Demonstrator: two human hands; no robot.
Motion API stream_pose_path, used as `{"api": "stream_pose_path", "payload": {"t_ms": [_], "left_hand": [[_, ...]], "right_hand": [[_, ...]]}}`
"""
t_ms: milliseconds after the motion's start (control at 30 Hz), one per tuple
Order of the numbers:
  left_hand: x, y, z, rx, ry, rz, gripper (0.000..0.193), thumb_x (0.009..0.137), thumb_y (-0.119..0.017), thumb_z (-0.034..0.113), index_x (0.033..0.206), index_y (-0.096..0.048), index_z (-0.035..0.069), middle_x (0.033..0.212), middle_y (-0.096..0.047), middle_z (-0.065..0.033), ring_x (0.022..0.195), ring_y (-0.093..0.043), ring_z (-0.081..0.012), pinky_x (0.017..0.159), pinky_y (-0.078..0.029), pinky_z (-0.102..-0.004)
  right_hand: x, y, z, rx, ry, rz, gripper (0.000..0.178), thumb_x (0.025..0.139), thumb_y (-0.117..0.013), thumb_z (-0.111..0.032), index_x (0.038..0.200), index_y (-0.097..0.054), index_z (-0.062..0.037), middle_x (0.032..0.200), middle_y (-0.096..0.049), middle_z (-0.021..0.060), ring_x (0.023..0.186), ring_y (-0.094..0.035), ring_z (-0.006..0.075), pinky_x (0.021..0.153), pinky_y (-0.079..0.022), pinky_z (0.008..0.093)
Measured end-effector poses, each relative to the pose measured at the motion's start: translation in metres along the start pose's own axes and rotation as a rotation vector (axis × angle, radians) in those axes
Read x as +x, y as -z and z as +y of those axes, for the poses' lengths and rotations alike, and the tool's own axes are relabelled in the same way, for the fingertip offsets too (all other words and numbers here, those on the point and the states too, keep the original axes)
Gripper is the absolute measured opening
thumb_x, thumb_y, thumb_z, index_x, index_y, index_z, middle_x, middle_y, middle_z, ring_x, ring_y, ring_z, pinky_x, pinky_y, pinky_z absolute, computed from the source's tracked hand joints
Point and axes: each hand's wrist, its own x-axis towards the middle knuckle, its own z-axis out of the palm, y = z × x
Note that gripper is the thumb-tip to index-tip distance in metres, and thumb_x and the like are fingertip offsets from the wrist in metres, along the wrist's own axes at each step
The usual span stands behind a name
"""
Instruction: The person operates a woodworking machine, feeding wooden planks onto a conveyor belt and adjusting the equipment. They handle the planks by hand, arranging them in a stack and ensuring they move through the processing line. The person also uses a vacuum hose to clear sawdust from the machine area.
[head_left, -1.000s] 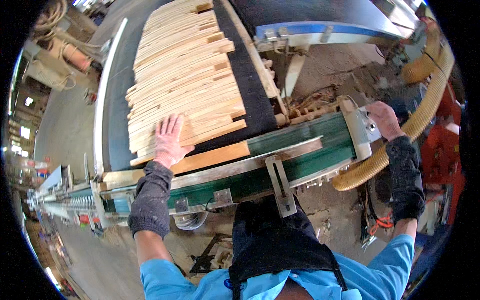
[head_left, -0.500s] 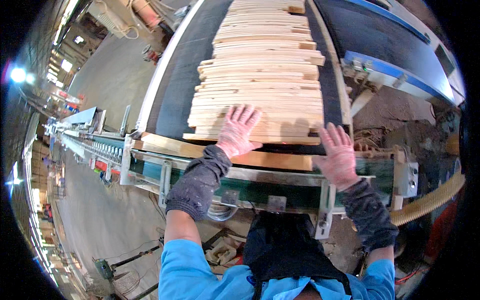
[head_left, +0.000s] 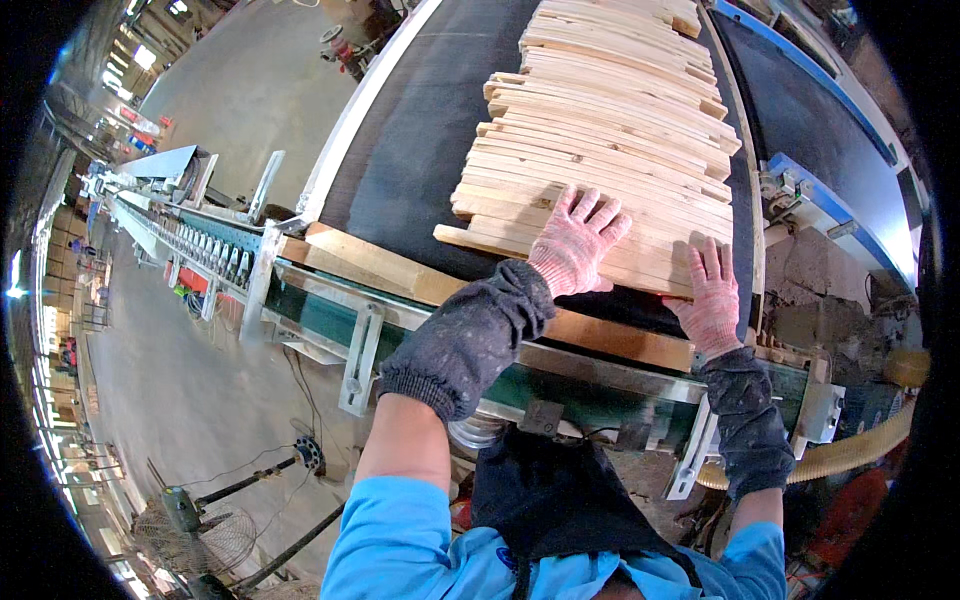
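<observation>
The left hand (head_left: pixel 580 242), in a pink-and-white knit glove, lies palm down over the near part of a row of pale wooden strips (head_left: pixel 610 140), its straight fingers fanned wide and aimed far and slightly right, the thumb out to the right. The right hand (head_left: pixel 708 300), gloved alike, sits at the row's near right corner, fingers extended far and a little apart, thumb toward the left; its fingertips overlap the strip ends, though firm contact is hard to tell. Dark grey sleeves (head_left: pixel 468 340) cover both forearms, the left one slanting in further than the right. A small dark mark on the light blue shirt (head_left: pixel 395 530) is too small to read. The strips lie side by side on a black belt (head_left: pixel 420 120), the row running away to the far side; each strip's long axis goes left to right, right end slightly nearer, and their ends are uneven. Just nearer than the row, a separate board (head_left: pixel 620 340) lies roughly parallel to the strips, beside a green belt (head_left: pixel 590 392).
</observation>
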Motion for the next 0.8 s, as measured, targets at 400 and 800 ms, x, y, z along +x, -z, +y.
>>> {"api": "stream_pose_path", "payload": {"t_ms": [400, 800], "left_hand": [[-0.234, 0.057, -0.187, -0.099, 0.714, -0.297, 0.036, 0.089, -0.075, 0.041, 0.108, -0.076, 0.01, 0.106, -0.073, -0.0135, 0.105, -0.069, -0.0335, 0.097, -0.054, -0.0466], [-0.255, 0.065, -0.188, -0.079, 0.624, -0.499, 0.061, 0.087, -0.068, 0.065, 0.117, -0.076, 0.012, 0.125, -0.067, -0.015, 0.123, -0.061, -0.0348, 0.106, -0.046, -0.0491]], "right_hand": [[-0.051, 0.013, -0.122, 0.343, 0.271, -0.229, 0.063, 0.09, -0.074, -0.037, 0.145, -0.058, -0.0106, 0.132, -0.068, 0.0135, 0.123, -0.061, 0.0339, 0.106, -0.049, 0.0459], [-0.029, 0.012, -0.144, 0.409, 0.218, -0.422, 0.062, 0.09, -0.073, -0.046, 0.139, -0.064, -0.0079, 0.119, -0.069, 0.0203, 0.116, -0.063, 0.0395, 0.1, -0.051, 0.0498]]}}
